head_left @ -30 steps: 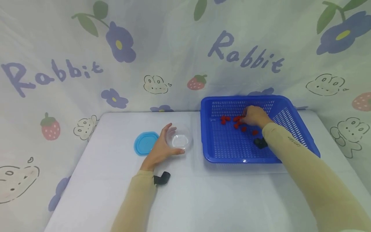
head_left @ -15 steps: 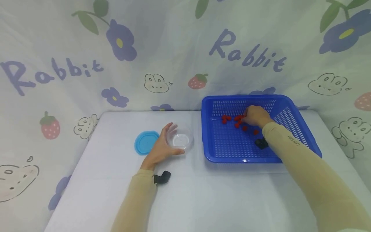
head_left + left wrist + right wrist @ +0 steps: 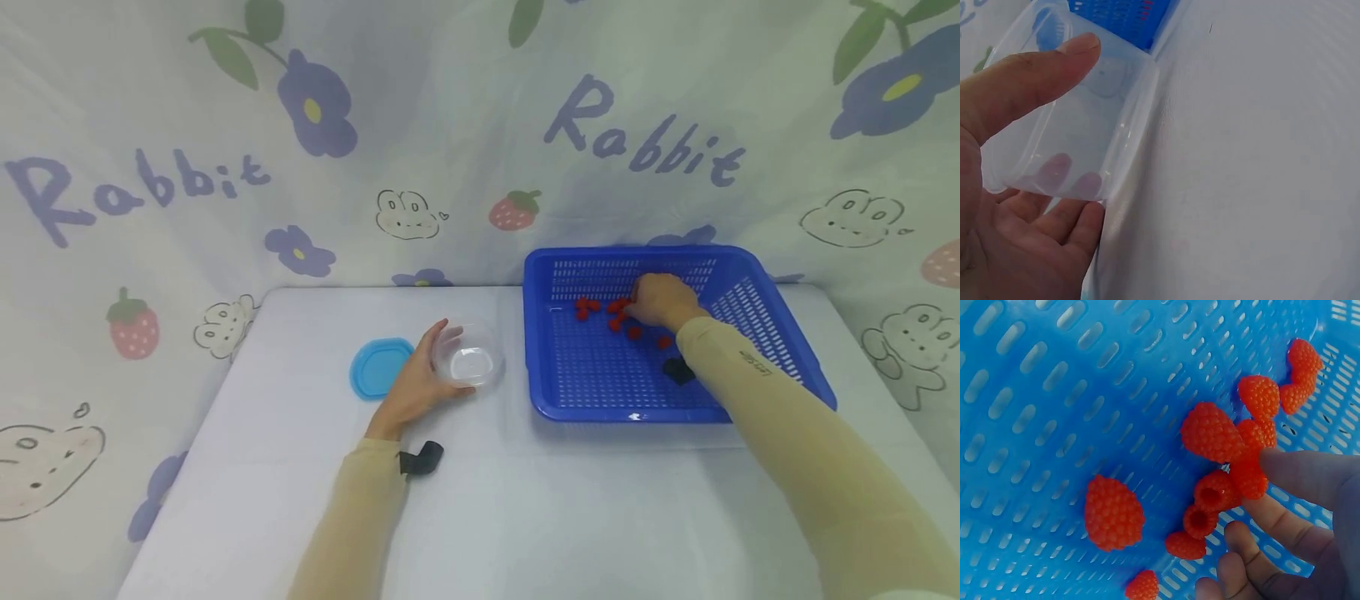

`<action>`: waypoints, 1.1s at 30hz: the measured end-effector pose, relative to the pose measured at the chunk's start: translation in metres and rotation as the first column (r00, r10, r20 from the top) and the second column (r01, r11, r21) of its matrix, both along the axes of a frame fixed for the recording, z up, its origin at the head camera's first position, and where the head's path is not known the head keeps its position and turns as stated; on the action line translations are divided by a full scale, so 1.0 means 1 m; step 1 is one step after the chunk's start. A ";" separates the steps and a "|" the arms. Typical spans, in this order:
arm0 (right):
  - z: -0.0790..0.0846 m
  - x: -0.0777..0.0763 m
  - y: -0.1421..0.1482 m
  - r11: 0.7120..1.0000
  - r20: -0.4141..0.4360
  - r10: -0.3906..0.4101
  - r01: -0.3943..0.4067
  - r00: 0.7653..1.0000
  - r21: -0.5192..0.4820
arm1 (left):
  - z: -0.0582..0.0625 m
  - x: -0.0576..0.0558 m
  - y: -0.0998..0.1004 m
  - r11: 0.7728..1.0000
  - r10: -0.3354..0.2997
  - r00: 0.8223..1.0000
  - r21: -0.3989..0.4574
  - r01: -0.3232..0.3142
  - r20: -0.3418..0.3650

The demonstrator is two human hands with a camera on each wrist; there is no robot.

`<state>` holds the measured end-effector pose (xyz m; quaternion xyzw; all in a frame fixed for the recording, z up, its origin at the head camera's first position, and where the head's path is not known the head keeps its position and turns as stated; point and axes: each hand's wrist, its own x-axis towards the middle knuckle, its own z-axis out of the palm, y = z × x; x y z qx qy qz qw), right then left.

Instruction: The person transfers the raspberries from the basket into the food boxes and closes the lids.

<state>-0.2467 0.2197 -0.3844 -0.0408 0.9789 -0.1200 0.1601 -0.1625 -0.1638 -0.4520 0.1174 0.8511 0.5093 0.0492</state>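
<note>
- Light-blue lid-like piece [image 3: 380, 368]: lay flat on the white-covered table [image 3: 570, 517], just left of the left hand, which overlapped its edge in the head view.
- Left hand [image 3: 412, 387]: gripped the clear tub, thumb along the near side, fingers round the far side.
- Clear tub [image 3: 471, 362]: stood on the table between that piece and the basket. Judged light, thin-walled and somewhat slippery – best held low round the sides, with little squeeze.
- Blue basket [image 3: 585, 414]: sat to the right of the tub, slotted throughout. Judged stiff, and light for its size; the rim offered the surest hold.
- Red raspberries [image 3: 1114, 514]: lay inside the basket, most of them clustered toward its back. Two showed hollow ends. Judged very light, soft and easily crushed; whether real or imitation could not be told. A gentle pinch across the widest part was considered safest – not at the hollow rim.
- Right hand [image 3: 660, 300]: reached into the basket; in the right wrist view, thumb and forefinger pinched one berry [image 3: 1249, 478] in the cluster, the other fingers curled loosely beside it.
</note>
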 end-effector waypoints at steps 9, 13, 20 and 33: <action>0.005 0.001 0.002 1.000 -0.056 -0.007 0.005 0.998 -0.029 | -0.002 0.002 0.004 0.999 0.022 0.998 -0.035 -0.021 0.050; 0.011 0.004 0.003 0.999 -0.121 -0.005 -0.002 0.993 -0.052 | -0.005 0.000 0.004 1.000 0.004 0.999 0.001 -0.004 0.046; 0.024 0.014 -0.003 0.989 -0.198 -0.045 0.016 0.979 -0.149 | -0.007 -0.001 0.002 1.000 -0.001 1.000 0.005 0.001 0.030; 0.052 0.045 -0.019 0.966 -0.261 -0.061 -0.009 0.964 -0.260 | -0.006 0.001 0.003 1.000 0.010 0.999 0.011 -0.010 0.037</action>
